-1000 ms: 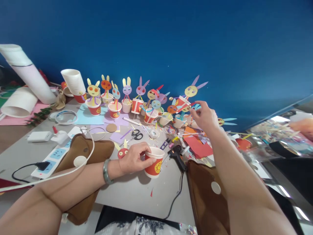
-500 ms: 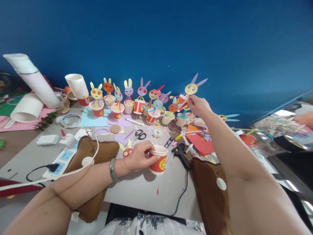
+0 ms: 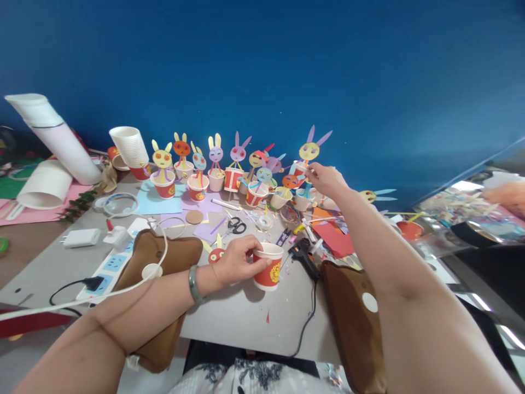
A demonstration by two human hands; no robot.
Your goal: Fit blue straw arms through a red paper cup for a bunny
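Left hand (image 3: 238,260) grips a red paper cup (image 3: 267,280) near the desk's (image 3: 287,334) front edge; right hand (image 3: 328,179) pinches a rabbit-topped cup (image 3: 307,155) toward the back.

A blue wall (image 3: 262,65) backs the grey table (image 3: 229,320).

Wht charger (image 3: 82,238) nr pwr strip (image 3: 112,264).
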